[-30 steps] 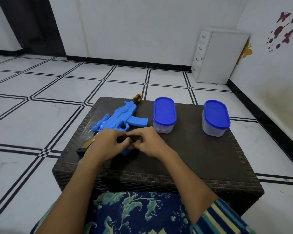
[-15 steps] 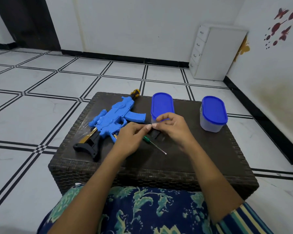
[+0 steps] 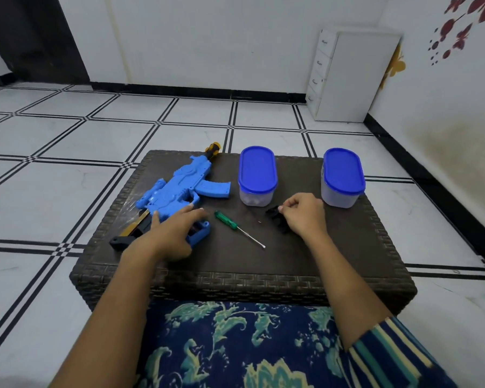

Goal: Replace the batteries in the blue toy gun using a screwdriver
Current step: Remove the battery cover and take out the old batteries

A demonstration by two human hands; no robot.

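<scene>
- The toy gun (image 3: 177,189) lay on the left part of the table (image 3: 319,256).
- The screwdriver (image 3: 237,228) lay just right of it.
- Two lidded containers (image 3: 257,176) (image 3: 342,177) stood behind, right of the gun.
- A small cover piece (image 3: 276,215) lay between them, nearer.

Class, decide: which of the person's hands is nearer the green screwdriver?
Left. The left hand rests just beside the green screwdriver, on the toy gun; the right hand sits farther off.

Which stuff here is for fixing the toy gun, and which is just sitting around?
For the job: toy gun, screwdriver, black cover at the right hand, left hand on the gun.

Just sitting: two tubs, white drawers.
</scene>
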